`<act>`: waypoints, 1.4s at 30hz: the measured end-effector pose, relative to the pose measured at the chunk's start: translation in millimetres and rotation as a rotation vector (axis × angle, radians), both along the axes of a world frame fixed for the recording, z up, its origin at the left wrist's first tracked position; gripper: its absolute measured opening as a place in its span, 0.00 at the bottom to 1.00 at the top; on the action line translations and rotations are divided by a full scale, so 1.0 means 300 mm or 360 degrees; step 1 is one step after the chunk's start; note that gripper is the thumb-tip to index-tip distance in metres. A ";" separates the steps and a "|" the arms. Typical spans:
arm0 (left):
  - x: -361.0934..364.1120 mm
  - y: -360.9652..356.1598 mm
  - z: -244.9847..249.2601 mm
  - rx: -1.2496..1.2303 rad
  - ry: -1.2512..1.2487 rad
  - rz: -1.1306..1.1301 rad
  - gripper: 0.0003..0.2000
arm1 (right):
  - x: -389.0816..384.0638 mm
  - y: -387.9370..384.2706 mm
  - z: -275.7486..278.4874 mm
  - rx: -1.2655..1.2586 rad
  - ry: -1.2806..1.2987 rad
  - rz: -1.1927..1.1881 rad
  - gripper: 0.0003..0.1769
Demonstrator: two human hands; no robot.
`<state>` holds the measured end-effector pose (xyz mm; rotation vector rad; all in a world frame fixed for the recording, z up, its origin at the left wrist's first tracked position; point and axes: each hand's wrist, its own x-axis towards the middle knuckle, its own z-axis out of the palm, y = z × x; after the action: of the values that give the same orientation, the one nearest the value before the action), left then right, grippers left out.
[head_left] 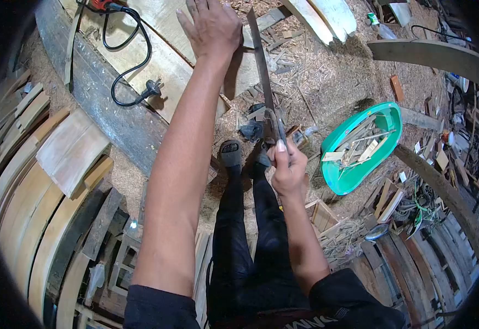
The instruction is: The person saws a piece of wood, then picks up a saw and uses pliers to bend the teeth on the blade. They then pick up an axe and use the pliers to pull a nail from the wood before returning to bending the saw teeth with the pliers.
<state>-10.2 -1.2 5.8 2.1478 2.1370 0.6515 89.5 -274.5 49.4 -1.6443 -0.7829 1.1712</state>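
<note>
My left hand (211, 28) lies on a pale wooden board (165, 22) at the top of the view, with its fingers spread out. In my right hand (290, 171), the fingers are wrapped round the handle of a handsaw (262, 66). Its long, narrow blade points up and away from me, just right of the board's end. Dark gaps run between the planks on the workbench (105, 109). A black power cord (147, 49) with a plug (153, 88) curls over them, left of my left forearm.
A green tub (335, 183) holding wood offcuts stands on the sawdust-covered floor at right. Curved planks (42, 197) are stacked at left. Part of a red power tool (101, 4) shows at the top. My sandalled foot (231, 153) is below the bench end.
</note>
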 end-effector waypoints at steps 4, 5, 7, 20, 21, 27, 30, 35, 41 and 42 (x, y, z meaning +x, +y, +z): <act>-0.003 -0.018 -0.003 -0.0013 -0.0109 0.0006 0.31 | 0.006 0.103 -0.015 -0.0047 0.0057 0.0001 0.22; -0.002 -0.013 0.000 -0.0014 -0.0090 0.0008 0.31 | 0.002 0.121 -0.020 -0.0025 -0.0009 0.0006 0.22; 0.006 -0.006 0.006 -0.0017 -0.0071 0.0011 0.31 | 0.001 0.031 0.003 -0.0020 -0.0009 0.0001 0.22; -0.005 -0.006 -0.013 0.0047 0.0010 -0.0001 0.31 | -0.015 -0.037 0.017 -0.0052 -0.0062 -0.0017 0.21; -0.003 -0.003 -0.013 0.0050 0.0022 -0.0008 0.31 | -0.017 -0.034 0.008 -0.0065 -0.0043 -0.0028 0.21; 0.003 -0.010 0.000 0.0076 -0.0058 0.0005 0.30 | -0.012 -0.046 0.056 -0.0105 -0.0047 -0.0037 0.20; 0.007 -0.006 0.007 0.0067 -0.0018 0.0038 0.30 | 0.002 -0.052 0.058 -0.0145 -0.0100 -0.0020 0.20; 0.004 -0.007 0.000 0.0115 -0.0012 0.0034 0.30 | 0.004 -0.065 0.059 -0.0142 -0.0022 -0.0042 0.21; -0.005 -0.005 -0.014 0.0128 -0.0043 0.0023 0.31 | 0.025 0.023 0.038 -0.0114 -0.0070 0.0005 0.20; -0.005 -0.008 -0.013 0.0128 -0.0046 0.0023 0.31 | 0.008 0.045 0.065 -0.0163 -0.0028 -0.0039 0.20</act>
<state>-11.9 -3.6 1.8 2.1499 2.1494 0.7779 92.1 -261.0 69.0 -1.7455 -0.7221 1.1977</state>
